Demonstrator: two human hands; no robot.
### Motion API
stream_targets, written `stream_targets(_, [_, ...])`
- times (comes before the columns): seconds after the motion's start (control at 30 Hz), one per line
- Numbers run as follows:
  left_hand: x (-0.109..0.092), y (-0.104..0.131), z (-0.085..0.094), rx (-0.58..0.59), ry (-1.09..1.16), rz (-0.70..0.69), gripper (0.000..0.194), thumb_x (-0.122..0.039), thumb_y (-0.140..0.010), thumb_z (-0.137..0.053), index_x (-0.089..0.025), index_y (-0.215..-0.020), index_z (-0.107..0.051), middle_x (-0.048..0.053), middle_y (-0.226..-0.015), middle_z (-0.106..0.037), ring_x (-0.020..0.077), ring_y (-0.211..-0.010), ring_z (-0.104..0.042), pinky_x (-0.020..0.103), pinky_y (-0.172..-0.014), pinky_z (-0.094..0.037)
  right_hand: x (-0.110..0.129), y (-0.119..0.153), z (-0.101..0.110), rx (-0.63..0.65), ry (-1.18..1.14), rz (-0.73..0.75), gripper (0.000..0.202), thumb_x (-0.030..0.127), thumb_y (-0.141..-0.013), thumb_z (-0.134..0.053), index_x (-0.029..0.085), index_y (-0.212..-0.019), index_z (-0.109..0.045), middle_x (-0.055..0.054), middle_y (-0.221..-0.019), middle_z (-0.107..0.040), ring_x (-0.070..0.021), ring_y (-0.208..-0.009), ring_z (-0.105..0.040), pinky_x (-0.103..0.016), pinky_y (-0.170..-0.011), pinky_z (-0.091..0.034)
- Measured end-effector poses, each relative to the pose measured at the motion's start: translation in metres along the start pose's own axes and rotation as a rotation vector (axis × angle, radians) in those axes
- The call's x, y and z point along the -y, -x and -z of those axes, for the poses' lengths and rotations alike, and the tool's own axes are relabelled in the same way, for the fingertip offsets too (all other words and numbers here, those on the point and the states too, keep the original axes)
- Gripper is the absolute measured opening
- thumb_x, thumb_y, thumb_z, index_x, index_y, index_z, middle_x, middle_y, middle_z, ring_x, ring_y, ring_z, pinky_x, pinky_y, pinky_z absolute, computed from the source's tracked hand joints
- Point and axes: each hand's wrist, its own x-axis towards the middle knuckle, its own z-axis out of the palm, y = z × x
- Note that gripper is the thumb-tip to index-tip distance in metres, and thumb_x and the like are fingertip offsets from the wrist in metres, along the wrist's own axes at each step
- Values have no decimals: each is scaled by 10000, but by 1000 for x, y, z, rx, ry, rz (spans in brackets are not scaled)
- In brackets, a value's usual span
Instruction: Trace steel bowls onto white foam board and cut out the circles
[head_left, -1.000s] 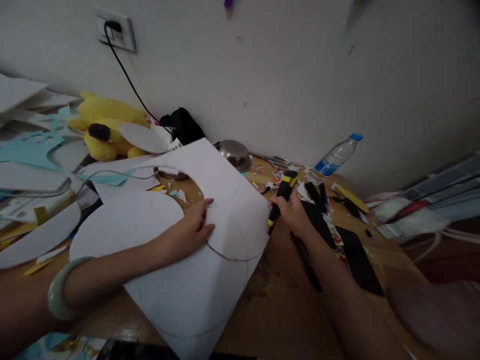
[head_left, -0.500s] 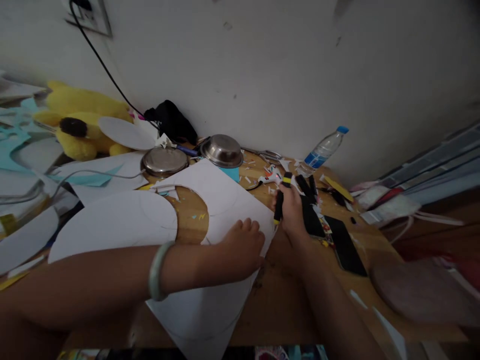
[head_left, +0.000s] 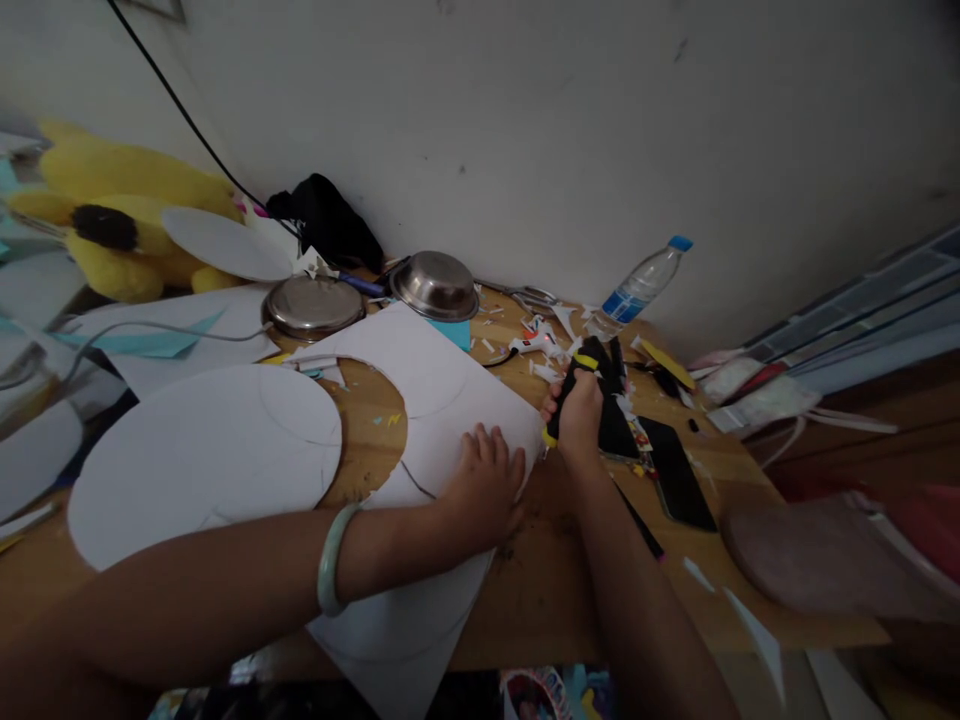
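My left hand (head_left: 484, 485) lies on a white foam-board-like sheet (head_left: 442, 390), fingers stretched over its right part and pressing it to the table. A pale green bangle (head_left: 330, 565) is on that wrist. The sheet has a large curved cutout and thin drawn curves. My right hand (head_left: 581, 410) is closed around a black-and-yellow utility knife (head_left: 568, 400). The knife's lower end is at the sheet's right corner; its blade cannot be made out clearly. A white oval piece (head_left: 210, 440) lies left of the cutout, partly under my left forearm.
Behind the sheet are a round metal device (head_left: 315, 305), a steel bowl (head_left: 435, 285) and scissors (head_left: 534, 296). A glue gun (head_left: 534, 342), a water bottle (head_left: 637, 290) and a phone (head_left: 679, 475) are to the right. A yellow plush toy (head_left: 142, 200) sits left. Scraps litter the wooden table (head_left: 547, 600).
My left fingers have gone from curled to more spread on the sheet. My right hand has tilted the knife over. The view has shifted slightly, so things appear further left.
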Motion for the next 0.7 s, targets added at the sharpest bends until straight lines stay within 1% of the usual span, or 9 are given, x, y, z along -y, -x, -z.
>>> stream_targets(0.13, [0,0,-1,-4,8,-4,604,-472,-896,-356,-76,-1352,-392,296,-1348,-385,478,-1216,-374,568,-916,-338,-4,-2,-1,-11,26,-21,179,421,-758,-408,243,-773,-393,98,-491,-384,-79,-299,-348,-193,-266,-260])
stream_targets(0.23, [3,1,-5,-39,37,-10,600,-471,-884,-381,-80,-1337,-410,290,-1344,-395,469,-1226,-365,573,-920,-335,-6,-4,0,-21,38,-23,162,406,-759,-405,245,-767,-397,93,-494,-388,-83,-302,-355,-197,-270,-266])
stream_targets(0.37, [10,0,-15,-120,126,-86,598,-478,-874,-398,-80,-1320,-420,237,-1392,-363,380,-1293,-311,557,-1008,-265,-8,-4,0,-45,63,-4,143,391,-756,-404,248,-752,-397,92,-488,-381,-89,-302,-349,-205,-271,-268])
stream_targets(0.43, [13,-2,-19,-129,160,-117,621,-503,-863,-412,-81,-1320,-416,213,-1410,-349,351,-1313,-288,548,-1040,-229,-8,-3,-1,-66,80,7,144,393,-762,-403,250,-742,-391,94,-484,-371,-91,-298,-342,-210,-270,-265])
stream_targets(0.53, [15,-3,-21,-110,191,-128,651,-531,-843,-430,-85,-1317,-419,214,-1408,-353,362,-1319,-268,563,-1043,-208,-7,-2,-2,-93,105,24,141,385,-766,-404,251,-723,-388,91,-478,-362,-95,-297,-339,-218,-269,-265])
stream_targets(0.7, [16,-2,-18,-98,208,-148,636,-478,-829,-464,-66,-1311,-414,234,-1399,-353,379,-1315,-261,568,-1038,-196,-7,-3,-3,-107,131,38,129,350,-756,-410,248,-679,-393,80,-467,-371,-99,-293,-332,-232,-263,-261])
